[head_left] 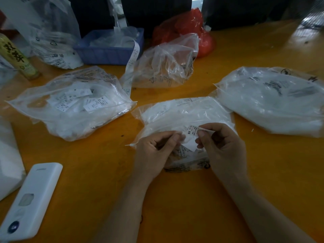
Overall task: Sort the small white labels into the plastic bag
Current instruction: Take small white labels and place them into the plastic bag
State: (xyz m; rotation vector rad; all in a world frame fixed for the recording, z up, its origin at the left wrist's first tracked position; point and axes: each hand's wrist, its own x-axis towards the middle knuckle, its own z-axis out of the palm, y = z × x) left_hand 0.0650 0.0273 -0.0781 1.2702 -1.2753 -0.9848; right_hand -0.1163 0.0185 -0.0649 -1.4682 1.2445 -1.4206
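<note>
Dim light blurs the print on the label [192, 133]; only "XS" reads. The right hand [222, 146] pinches that label at its top corner, over the plastic bag [184, 113] at centre. The left hand [154, 149] is curled at the bag's near edge; whether it grips the film I cannot tell. Bare table [175, 199] lies at 6 o'clock. Filled bags crowd 10 and 2 o'clock, a blue tray [105, 51] at 11, a white device [31, 199] at 8.
</note>
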